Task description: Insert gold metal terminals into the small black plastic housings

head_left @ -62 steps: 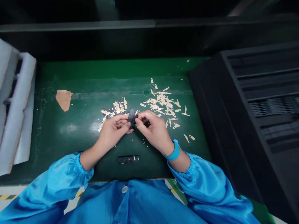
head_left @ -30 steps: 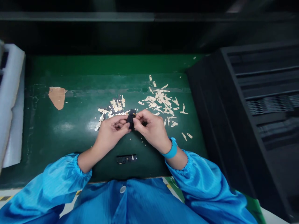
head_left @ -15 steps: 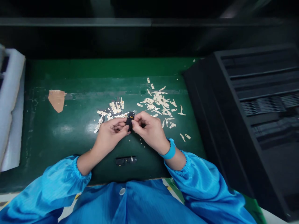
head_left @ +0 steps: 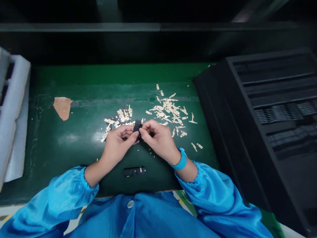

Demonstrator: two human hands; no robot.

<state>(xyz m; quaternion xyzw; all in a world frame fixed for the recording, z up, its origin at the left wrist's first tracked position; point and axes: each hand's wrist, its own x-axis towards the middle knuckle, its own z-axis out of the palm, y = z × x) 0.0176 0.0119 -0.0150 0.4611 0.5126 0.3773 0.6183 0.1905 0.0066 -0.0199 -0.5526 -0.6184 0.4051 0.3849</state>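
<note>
A small black part [head_left: 137, 126] is pinched between the fingertips of both hands above the green mat [head_left: 74, 142]. My left hand [head_left: 117, 142] grips it from the left, fingers curled. From the right, my right hand [head_left: 158, 138] closes on the same part; a blue band is on that wrist. A second black part [head_left: 134, 171] lies flat on the mat near the front edge, below my hands. Several small beige strips lie scattered in two heaps, one [head_left: 119, 119] behind my left hand and one [head_left: 170, 110] behind my right.
A black slotted tray [head_left: 272, 109] fills the right side. White foam packing [head_left: 12, 112] stands at the left edge. A brown patch [head_left: 62, 107] marks the mat at the left. A dark shelf runs along the back.
Both hands stay together on the small black part, with only slight finger shifts on it. The view has drifted a little.
</note>
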